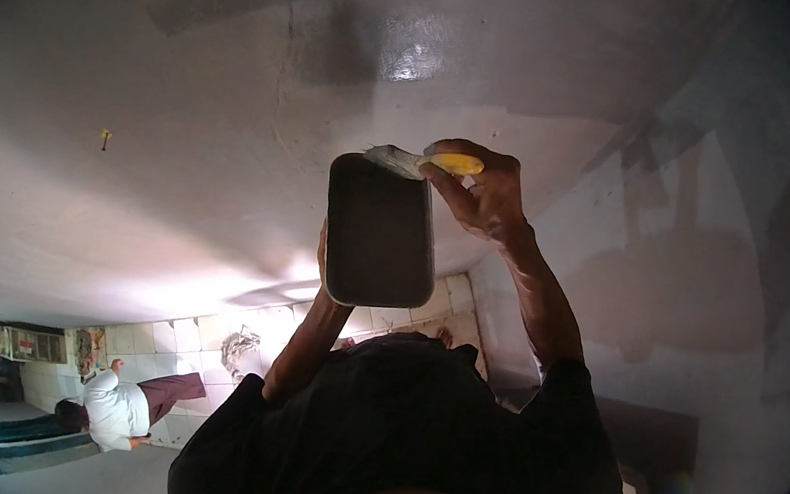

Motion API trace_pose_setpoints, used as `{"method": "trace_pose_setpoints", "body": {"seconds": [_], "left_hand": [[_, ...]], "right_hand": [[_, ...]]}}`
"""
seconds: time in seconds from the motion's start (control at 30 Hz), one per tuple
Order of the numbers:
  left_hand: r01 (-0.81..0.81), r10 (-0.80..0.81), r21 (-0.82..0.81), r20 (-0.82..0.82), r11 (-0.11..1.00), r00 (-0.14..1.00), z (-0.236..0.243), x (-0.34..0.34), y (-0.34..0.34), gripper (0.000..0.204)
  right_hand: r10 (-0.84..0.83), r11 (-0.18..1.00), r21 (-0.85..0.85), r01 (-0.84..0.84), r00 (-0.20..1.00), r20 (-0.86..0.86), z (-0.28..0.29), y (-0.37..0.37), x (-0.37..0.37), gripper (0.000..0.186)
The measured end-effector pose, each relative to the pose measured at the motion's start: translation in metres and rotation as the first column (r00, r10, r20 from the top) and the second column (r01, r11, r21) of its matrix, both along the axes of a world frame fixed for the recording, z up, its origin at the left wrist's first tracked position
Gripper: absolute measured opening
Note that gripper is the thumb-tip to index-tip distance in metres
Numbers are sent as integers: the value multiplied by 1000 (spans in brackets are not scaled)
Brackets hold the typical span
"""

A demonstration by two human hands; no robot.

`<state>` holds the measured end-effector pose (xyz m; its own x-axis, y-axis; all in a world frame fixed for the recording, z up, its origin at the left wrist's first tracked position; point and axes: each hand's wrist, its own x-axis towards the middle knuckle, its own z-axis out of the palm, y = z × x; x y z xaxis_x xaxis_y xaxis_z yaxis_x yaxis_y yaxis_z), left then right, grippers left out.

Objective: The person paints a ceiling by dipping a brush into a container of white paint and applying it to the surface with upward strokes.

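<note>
My left hand (322, 249) is mostly hidden behind a dark rectangular tub (379, 235) with rounded corners. A few fingers show along the tub's left side, holding it up in front of my chest. In my right hand (483, 194) is a paintbrush (402, 161) with a yellow handle, gripped between thumb and fingers. Its pale, coated bristles lie across the tub's far rim, pointing left. The inside of the tub looks dark, and how full it is cannot be made out.
Ahead rises a pale wall (211, 120) with a shiny wet-looking patch and a nail (105, 139). Another wall (698, 249) meets it on the right. Below is a tiled floor (189, 345) with a crumpled heap (241, 352). A person in white (115, 410) is at lower left.
</note>
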<state>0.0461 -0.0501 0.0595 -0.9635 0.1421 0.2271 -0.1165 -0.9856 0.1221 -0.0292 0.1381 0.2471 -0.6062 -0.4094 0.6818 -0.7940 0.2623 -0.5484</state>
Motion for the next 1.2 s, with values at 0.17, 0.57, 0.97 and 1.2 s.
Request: {"method": "trace_pose_setpoints", "body": {"seconds": [0.17,0.57,0.97,1.2], "left_hand": [[-38,38,-3,-86,999,996,-6,0,-2,56],[-124,144,-122,167,985,976,3,2,3,59],[-229,307,-748,-35,623,951,-3,89,-70,57],[-201,263,-439,84,876,961,-2,123,-128,76]], "right_hand": [[-13,999,-49,4,982,-189,3,7,2,17],[265,910,-400,-111,896,355,-31,-13,51,19],[374,654,-756,-29,882,289,-73,-104,-3,20],[-91,718,-653,240,963,254,-101,-112,-19,14]]}}
